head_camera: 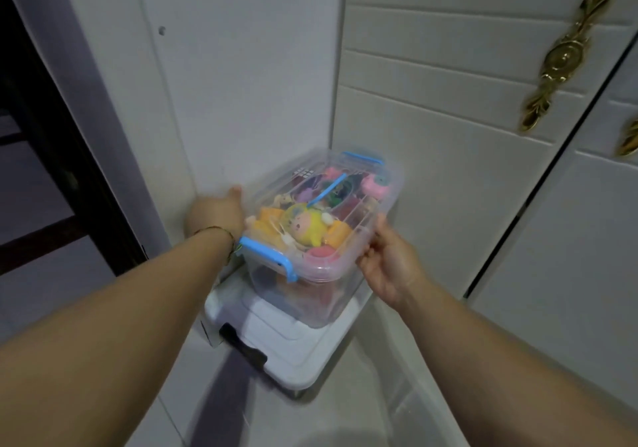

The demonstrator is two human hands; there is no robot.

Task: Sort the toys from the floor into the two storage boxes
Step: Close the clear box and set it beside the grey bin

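The clear box (321, 298), closed with 2 blue latches (272, 256) and full of toys (305, 227), sits on a bigger white box (276, 339) in the far corner. The left arm reaches straight forward and the left hand (215, 217) lies against the box's left side, thumb stretched toward the far end; its other fingers are hidden, so I cannot tell if they grip. The right hand (388, 263) holds the lid's near right edge, thumb up against the rim, fingers curled below it.

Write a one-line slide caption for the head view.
Left hand and right hand flank a lidded clear box full of toys over a white storage box in a corner.
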